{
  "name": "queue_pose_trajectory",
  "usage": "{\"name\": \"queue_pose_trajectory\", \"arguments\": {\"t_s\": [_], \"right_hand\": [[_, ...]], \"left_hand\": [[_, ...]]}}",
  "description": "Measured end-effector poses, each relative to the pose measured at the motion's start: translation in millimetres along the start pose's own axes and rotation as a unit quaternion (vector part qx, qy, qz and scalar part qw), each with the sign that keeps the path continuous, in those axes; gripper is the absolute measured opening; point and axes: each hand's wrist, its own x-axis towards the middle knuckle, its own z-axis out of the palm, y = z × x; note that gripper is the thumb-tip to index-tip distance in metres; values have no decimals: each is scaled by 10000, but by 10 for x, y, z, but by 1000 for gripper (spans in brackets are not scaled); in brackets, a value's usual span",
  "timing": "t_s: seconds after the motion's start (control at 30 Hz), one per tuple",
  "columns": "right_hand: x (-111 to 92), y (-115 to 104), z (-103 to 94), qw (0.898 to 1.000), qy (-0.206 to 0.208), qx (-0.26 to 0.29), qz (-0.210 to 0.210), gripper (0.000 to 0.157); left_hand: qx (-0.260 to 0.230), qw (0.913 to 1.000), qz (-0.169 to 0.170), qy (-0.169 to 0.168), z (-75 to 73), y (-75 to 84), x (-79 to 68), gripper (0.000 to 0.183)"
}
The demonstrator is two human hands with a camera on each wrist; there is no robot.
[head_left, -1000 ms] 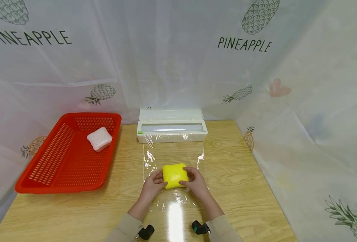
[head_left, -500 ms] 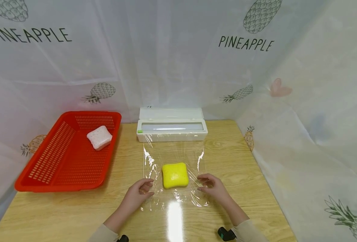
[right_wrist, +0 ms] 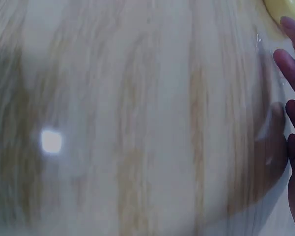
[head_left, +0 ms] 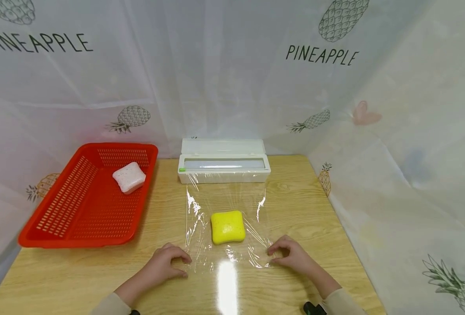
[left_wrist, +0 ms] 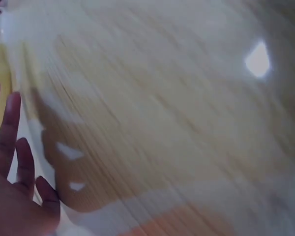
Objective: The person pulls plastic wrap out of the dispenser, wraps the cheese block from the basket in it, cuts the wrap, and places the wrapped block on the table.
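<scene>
A yellow pillow-shaped sponge-like block [head_left: 228, 227] lies on a sheet of clear cling film [head_left: 252, 197]. The film runs toward me over the table from a white cling film box [head_left: 224, 176], whose lid stands up. My left hand [head_left: 163, 264] is at the film's near left corner, thumb and fingers apart, holding nothing. Near the right corner is my right hand [head_left: 295, 256], its fingers loosely bent at the film's edge; whether they touch the film I cannot tell. In the right wrist view its fingers [right_wrist: 290, 69] are spread, with nothing between them.
A red plastic basket [head_left: 138, 223] stands at the left with a white pillow-shaped block [head_left: 129, 177] in it. Behind the wooden table [head_left: 315, 210] hangs a pineapple-print curtain [head_left: 224, 78], which also runs along the right side.
Both hands have let go of the yellow block and moved apart and toward me, left hand to the left, right hand to the right. The block stays on the film.
</scene>
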Motion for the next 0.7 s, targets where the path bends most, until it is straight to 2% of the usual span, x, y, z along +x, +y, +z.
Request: {"name": "queue_pose_trajectory", "arguments": {"t_s": [0.1,0.23,0.47,0.7], "right_hand": [[-14,85,-21,9985,-80,-231,-498,27],[-19,107,-62,9963,-392,-425,-634,32],[-57,43,-122,9925,-902,-612,-557,34],[-54,64,-117,9901,-865,-563,-949,27]], "left_hand": [[100,9993,251,-248,-34,-43,-28,37],[125,9978,497,-422,-57,-87,-56,44],[316,9967,462,-594,-26,-109,-35,42],[382,9981,288,-386,15,-75,-28,32]]}}
